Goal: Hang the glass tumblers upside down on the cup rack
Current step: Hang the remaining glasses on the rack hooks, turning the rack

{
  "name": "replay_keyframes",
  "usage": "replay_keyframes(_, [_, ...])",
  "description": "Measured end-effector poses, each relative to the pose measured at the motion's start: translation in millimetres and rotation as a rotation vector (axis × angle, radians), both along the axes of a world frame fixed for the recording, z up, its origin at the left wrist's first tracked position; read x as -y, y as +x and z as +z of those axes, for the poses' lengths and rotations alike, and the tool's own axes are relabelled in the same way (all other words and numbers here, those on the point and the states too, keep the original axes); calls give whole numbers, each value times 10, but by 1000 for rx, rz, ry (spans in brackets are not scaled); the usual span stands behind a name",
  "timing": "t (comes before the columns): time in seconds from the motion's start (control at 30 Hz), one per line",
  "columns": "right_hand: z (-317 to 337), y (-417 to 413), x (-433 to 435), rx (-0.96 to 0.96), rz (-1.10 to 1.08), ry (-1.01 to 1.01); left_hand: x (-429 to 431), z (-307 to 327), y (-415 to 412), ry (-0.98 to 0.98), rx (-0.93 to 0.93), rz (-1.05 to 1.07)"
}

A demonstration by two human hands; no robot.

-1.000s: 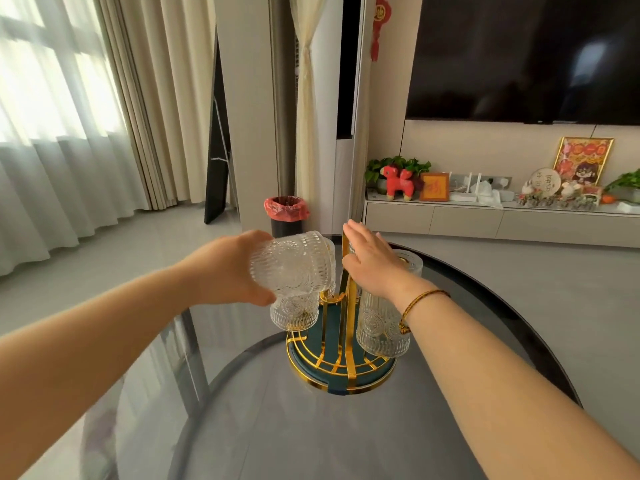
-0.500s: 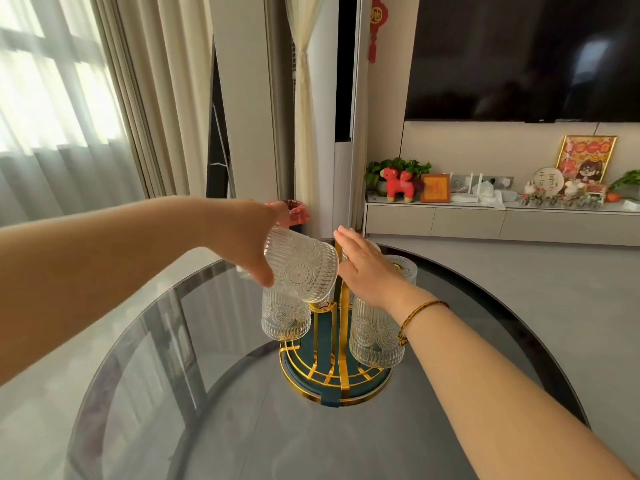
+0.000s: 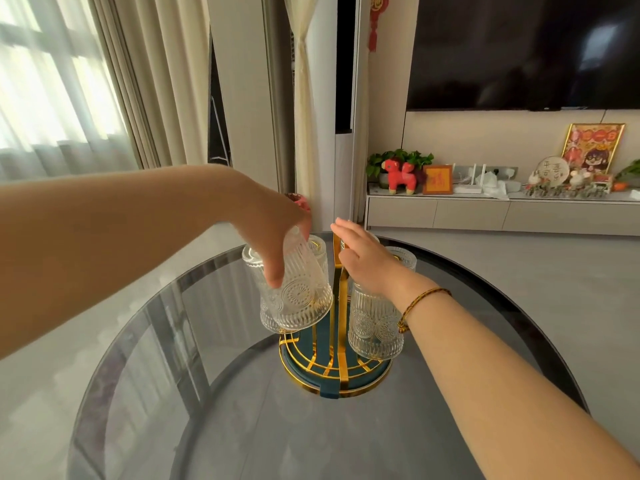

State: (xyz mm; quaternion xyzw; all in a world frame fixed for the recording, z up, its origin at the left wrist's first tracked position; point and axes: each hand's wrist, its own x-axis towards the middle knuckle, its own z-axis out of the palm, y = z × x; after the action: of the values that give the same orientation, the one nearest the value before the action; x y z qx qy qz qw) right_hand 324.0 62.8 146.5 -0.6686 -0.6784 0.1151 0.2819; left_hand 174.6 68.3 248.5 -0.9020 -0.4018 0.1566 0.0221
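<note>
A gold wire cup rack (image 3: 335, 375) with a dark teal base stands on the round glass table. My left hand (image 3: 277, 233) grips a ribbed glass tumbler (image 3: 304, 292) upside down, mouth low, at the rack's left side. Another tumbler (image 3: 252, 261) hangs just behind it. My right hand (image 3: 363, 261) rests flat, fingers together, against the rack's upright gold post (image 3: 337, 271) and on top of an inverted tumbler (image 3: 375, 327) hanging on the right. A further tumbler (image 3: 403, 259) shows behind my right wrist.
The smoked glass table (image 3: 242, 427) has a dark rim curving round the far side. Beyond it are a TV cabinet (image 3: 502, 213) with ornaments, a red-lined bin (image 3: 301, 202) partly hidden by my left hand, and curtains at the left.
My left hand has turned the tumbler from sideways to mouth-down and lowered it onto the rack's left side. My right hand has stayed at the post.
</note>
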Motion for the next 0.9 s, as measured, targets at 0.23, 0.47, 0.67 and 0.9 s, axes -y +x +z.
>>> replay_keyframes(0.23, [-4, -8, 3, -24, 2, 12, -44, -150, 66, -61, 4, -53])
replay_keyframes(0.47, [-14, 1, 8, -61, -4, 16, -224, -414, 147, -134, 98, -152])
replay_keyframes(0.67, [-30, -4, 0, -78, -8, 29, -328, -684, 80, -163, 252, -189])
replay_keyframes(0.9, [-38, -6, -7, -68, -8, 28, -310, -783, 47, -192, 287, -207])
